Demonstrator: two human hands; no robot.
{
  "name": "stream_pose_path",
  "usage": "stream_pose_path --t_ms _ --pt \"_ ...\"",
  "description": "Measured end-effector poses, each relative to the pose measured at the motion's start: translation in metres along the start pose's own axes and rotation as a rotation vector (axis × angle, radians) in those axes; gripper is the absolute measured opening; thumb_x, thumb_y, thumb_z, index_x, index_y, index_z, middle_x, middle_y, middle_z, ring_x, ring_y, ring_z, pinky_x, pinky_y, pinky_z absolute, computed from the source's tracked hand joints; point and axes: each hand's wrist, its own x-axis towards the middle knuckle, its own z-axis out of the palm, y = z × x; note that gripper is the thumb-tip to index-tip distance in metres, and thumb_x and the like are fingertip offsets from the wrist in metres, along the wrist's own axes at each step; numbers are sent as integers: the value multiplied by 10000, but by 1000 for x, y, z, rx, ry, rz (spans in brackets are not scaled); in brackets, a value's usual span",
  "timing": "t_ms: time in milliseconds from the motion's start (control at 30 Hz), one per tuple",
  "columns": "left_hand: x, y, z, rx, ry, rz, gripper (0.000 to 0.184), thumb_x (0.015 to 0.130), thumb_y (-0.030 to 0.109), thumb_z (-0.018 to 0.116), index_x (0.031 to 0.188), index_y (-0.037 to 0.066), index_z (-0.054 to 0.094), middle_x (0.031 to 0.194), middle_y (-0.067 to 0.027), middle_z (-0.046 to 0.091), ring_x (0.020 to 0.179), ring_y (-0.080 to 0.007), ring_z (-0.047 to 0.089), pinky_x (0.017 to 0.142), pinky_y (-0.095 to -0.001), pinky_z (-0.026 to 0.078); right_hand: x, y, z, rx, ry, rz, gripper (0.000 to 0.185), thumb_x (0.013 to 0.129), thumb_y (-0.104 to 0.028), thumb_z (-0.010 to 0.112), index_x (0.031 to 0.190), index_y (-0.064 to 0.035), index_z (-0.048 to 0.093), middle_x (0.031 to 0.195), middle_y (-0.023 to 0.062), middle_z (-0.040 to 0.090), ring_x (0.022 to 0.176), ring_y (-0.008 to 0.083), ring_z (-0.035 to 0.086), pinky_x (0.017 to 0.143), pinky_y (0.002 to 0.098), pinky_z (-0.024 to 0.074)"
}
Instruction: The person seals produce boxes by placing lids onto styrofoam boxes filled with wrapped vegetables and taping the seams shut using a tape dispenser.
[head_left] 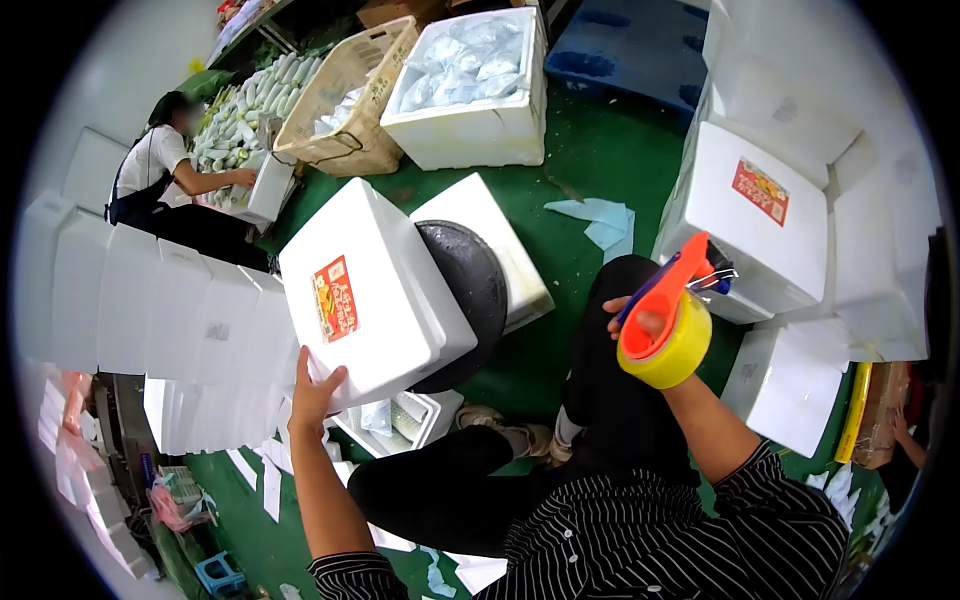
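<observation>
My left hand [316,395] grips the lower left edge of a white foam box [375,240], its thumb and a finger on the face with the red label [335,298]. The tilted box leans against a black round disc [470,290], which looks like a stool seat; another white foam box [490,225] is behind it. Raised over my right knee, my right hand [645,325] is closed around the orange handle of a tape dispenser [675,285] loaded with a yellow tape roll [685,345]. Below the tilted box, an open foam box [435,415] holds greenish produce and a clear bag.
White foam boxes are stacked at left [170,300] and right [760,220]. At the back stand a cream crate [345,140] and a foam box of bluish bags [465,135]. A person [155,170] works by piled pale-green vegetables [260,100]. Paper scraps [600,220] lie on the green floor.
</observation>
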Motion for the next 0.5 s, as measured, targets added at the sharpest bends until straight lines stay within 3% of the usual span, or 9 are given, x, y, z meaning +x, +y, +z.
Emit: stream_pose_path --t_ms 67,133,167,233,267,367,433,467,500 --pt "-5 19 1 49 -9 -91 966 843 308 811 1599 41 272 1521 -279 434 1361 -380 485 1126 -427 396 13 27 -12 3 -118 85 475 886 -277 776 1260 -24 629 1188 152 687 972 194 702 798 309 606" --pt "40 2 -11 595 218 72 902 849 411 801 1569 75 373 1588 -307 321 1454 -421 372 1167 -453 354 25 43 -16 192 -273 109 409 994 -250 657 1326 -25 578 1279 178 645 1056 231 700 804 360 623" --pt "36 28 -10 551 364 245 791 872 429 783 1522 106 469 1637 -284 229 1507 -410 287 1187 -471 331 25 41 -12 236 -302 175 413 1005 -243 633 1341 -13 564 1293 187 636 1028 231 711 780 368 627" --pt "28 88 -9 504 476 637 515 990 280 664 1465 118 547 1573 -134 451 1460 -324 409 1182 -460 335 29 44 -11 377 -355 369 436 1018 -223 598 1376 17 531 1319 201 623 893 227 739 710 377 632" --pt "20 121 -3 403 451 735 442 1021 228 610 1445 110 567 1503 -114 544 1427 -319 458 1184 -444 324 26 39 0 212 -295 249 436 1027 -220 575 1385 24 526 1234 189 672 827 227 741 694 370 625" --pt "101 82 32 351 289 624 555 1050 359 503 1551 136 414 1620 -131 365 1518 -316 293 1227 -498 178 31 36 9 233 -244 344 402 1016 -194 597 1357 14 546 1170 165 705 864 208 731 709 362 617" --pt "106 70 71 616 191 622 633 1054 429 465 1599 140 325 1678 -143 242 1554 -323 213 1245 -519 105 30 34 15 378 -161 439 375 1013 -181 607 1330 13 559 1141 154 714 870 195 721 724 354 612" --pt "96 74 96 888 157 678 673 1048 456 463 1613 135 287 1697 -151 179 1559 -331 188 1247 -522 81 31 46 12 128 -153 418 442 1044 -257 540 1435 -57 485 1196 215 682 837 277 726 756 393 611" --pt "104 81 104 864 174 626 686 1041 466 474 1613 139 285 1694 -154 187 1563 -332 170 1248 -521 80 37 58 17 91 -87 447 407 1045 -239 542 1404 -53 501 1175 216 687 847 281 728 760 397 612"
